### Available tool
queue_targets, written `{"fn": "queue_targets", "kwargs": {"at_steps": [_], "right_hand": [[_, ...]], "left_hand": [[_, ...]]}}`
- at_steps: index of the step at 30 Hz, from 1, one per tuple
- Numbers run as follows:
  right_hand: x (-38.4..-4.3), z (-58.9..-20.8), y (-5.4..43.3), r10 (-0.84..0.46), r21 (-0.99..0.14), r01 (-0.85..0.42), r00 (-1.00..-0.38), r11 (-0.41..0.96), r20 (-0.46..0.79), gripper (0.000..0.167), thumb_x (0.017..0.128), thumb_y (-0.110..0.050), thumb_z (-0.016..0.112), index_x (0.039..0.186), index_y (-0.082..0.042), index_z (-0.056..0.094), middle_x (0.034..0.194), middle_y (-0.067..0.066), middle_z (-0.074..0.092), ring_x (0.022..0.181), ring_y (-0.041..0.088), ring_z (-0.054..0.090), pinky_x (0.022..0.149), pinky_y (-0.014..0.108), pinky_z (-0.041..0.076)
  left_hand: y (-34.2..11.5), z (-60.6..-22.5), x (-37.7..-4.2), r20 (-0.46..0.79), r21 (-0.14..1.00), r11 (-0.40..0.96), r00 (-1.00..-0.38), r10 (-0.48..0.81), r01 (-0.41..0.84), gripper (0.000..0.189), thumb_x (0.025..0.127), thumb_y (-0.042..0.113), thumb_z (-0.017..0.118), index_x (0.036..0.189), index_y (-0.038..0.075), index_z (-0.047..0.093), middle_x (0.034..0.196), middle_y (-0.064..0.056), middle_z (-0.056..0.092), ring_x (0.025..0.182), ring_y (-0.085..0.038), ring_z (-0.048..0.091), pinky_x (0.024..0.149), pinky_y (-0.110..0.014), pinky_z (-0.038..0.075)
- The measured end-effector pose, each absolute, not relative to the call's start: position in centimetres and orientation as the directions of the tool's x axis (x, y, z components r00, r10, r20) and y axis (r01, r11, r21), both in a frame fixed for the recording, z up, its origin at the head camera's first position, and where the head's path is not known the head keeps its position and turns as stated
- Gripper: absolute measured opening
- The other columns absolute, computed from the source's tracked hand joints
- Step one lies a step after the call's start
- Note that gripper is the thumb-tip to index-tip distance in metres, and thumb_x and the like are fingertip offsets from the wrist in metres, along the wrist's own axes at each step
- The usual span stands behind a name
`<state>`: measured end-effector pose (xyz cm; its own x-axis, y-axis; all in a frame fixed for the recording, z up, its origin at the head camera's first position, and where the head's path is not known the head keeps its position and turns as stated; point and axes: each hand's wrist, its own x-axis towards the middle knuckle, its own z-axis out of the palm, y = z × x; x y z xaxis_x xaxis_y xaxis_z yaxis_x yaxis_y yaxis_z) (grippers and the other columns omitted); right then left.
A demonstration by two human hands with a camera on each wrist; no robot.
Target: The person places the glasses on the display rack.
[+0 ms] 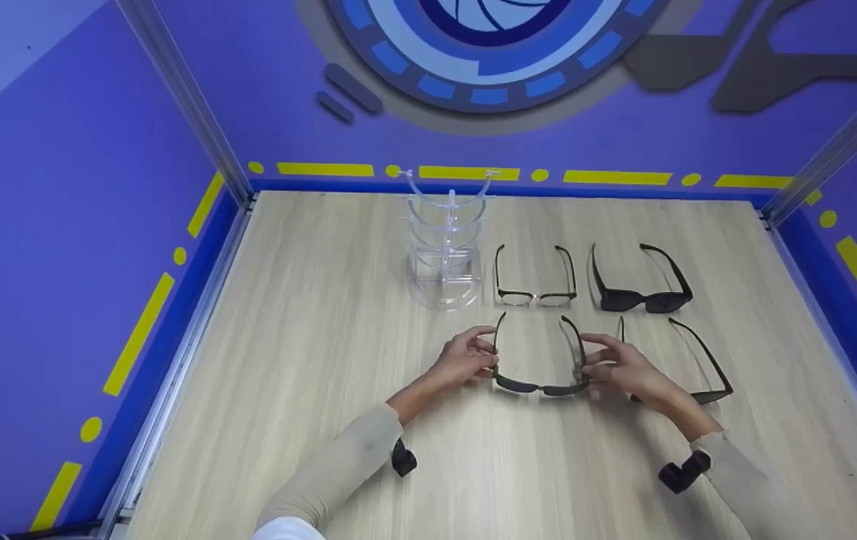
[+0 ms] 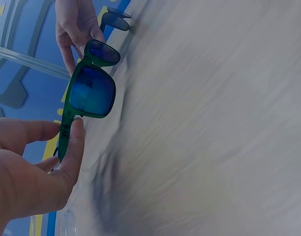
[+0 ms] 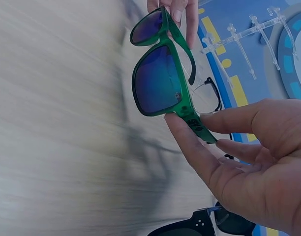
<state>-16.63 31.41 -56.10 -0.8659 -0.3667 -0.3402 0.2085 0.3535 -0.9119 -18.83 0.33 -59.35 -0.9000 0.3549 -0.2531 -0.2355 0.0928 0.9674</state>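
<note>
A pair of green-framed sunglasses with blue mirrored lenses is held between both hands, its temples unfolded and pointing away from the person. My left hand pinches the left temple near its hinge. On the other side, my right hand grips the right temple between thumb and fingers. In the left wrist view the sunglasses show their front, with the thumb just under the frame corner. From the right wrist the same sunglasses appear above the wooden surface, casting a shadow.
A clear plastic eyewear stand with stacked curved arms stands behind the left hand. Clear-lensed eyeglasses and chunky black sunglasses lie farther back. Another dark pair of glasses sits partly behind the right hand. Blue panels wall the table.
</note>
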Motion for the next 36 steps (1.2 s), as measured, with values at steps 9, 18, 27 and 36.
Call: {"fn": "queue_targets", "kwargs": {"at_steps": [9, 18, 27, 36], "right_hand": [[-16.3, -56.0, 31.5, -0.376, -0.927, 0.223, -0.866, 0.301, -0.330, 0.066, 0.100, 0.000, 0.057, 0.156, 0.008, 0.023, 0.117, 0.018, 0.061, 0.099, 0.012, 0.070, 0.091, 0.038, 0.062], [-16.1, -55.9, 31.4, -0.387, -0.932, 0.266, -0.854, 0.246, -0.346, 0.070, 0.101, -0.005, 0.060, 0.158, 0.005, 0.021, 0.121, 0.015, 0.062, 0.107, 0.016, 0.071, 0.097, 0.040, 0.060], [-15.7, -56.1, 31.1, -0.387, -0.933, 0.260, -0.856, 0.247, -0.341, 0.072, 0.101, -0.012, 0.063, 0.159, 0.001, 0.023, 0.125, 0.013, 0.065, 0.100, 0.010, 0.071, 0.078, 0.025, 0.058], [-15.7, -56.7, 30.1, -0.412, -0.945, 0.299, -0.851, 0.133, -0.328, 0.073, 0.100, -0.008, 0.064, 0.159, 0.003, 0.021, 0.123, 0.010, 0.066, 0.112, 0.016, 0.070, 0.098, 0.033, 0.058]], "left_hand": [[-0.3, -58.7, -18.6, -0.254, 0.967, 0.081, -0.895, 0.366, -0.242, 0.057, 0.091, -0.006, 0.064, 0.146, -0.003, 0.048, 0.120, -0.028, 0.065, 0.089, -0.015, 0.069, 0.081, -0.038, 0.065], [-0.9, -58.6, -18.4, -0.284, 0.955, 0.028, -0.883, 0.373, -0.295, 0.059, 0.089, -0.010, 0.063, 0.146, -0.003, 0.048, 0.118, -0.026, 0.065, 0.083, -0.010, 0.066, 0.082, -0.040, 0.064], [-2.2, -58.5, -18.4, -0.339, 0.915, -0.070, -0.853, 0.396, -0.397, 0.062, 0.089, -0.007, 0.067, 0.147, 0.001, 0.049, 0.125, -0.027, 0.065, 0.089, -0.014, 0.069, 0.083, -0.036, 0.064], [-3.7, -58.8, -17.9, -0.323, 0.901, -0.143, -0.853, 0.409, -0.410, 0.061, 0.089, -0.005, 0.068, 0.147, 0.000, 0.049, 0.110, -0.009, 0.070, 0.082, -0.011, 0.070, 0.082, -0.036, 0.064]]}}
